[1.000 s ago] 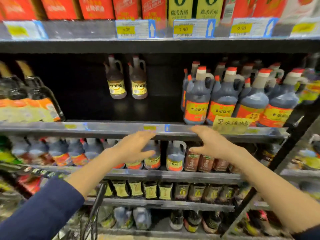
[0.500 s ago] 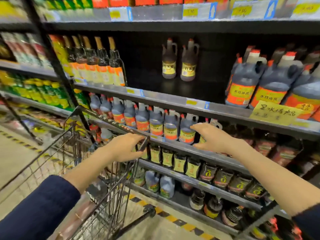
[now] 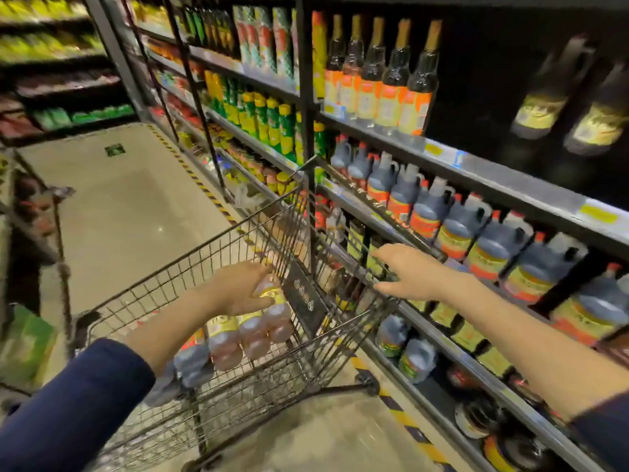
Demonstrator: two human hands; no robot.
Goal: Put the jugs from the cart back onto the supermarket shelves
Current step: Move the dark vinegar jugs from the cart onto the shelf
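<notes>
The left hand [image 3: 243, 289] was down inside the cart [image 3: 190, 255], its fingers and thumb closed round the top of a pale reddish jug [image 3: 279, 313]. That grip at the neck made sense: the jug stood packed upright in a row, so the top was the only part free to catch hold of. It had not yet come up out of the basket.

The right hand [image 3: 406, 270] was open, fingers stretched flat and holding nothing, over the near corner of the cart on the shelf side. Whether it touched the wire rim could not be told. It seemed placed there either to steady the cart or to be ready to take the jug's weight.

The other jugs [image 3: 223, 342] stood touching one another along the cart's end wall, pale ones nearest the hand and grey ones further down the row, partly hidden by the left sleeve [image 3: 78, 403]. So most of the job looked to be undone.

The cart was parked just beside the shelves [image 3: 510, 187], presumably to keep each carry short. A shelf of grey jugs [image 3: 456, 226] ran behind its handle [image 3: 374, 207]. Higher up, two brown jugs [image 3: 544, 103] stood alone beside a dark gap, which looked the likeliest place for returns, though the blurred labels gave no certain match.
</notes>
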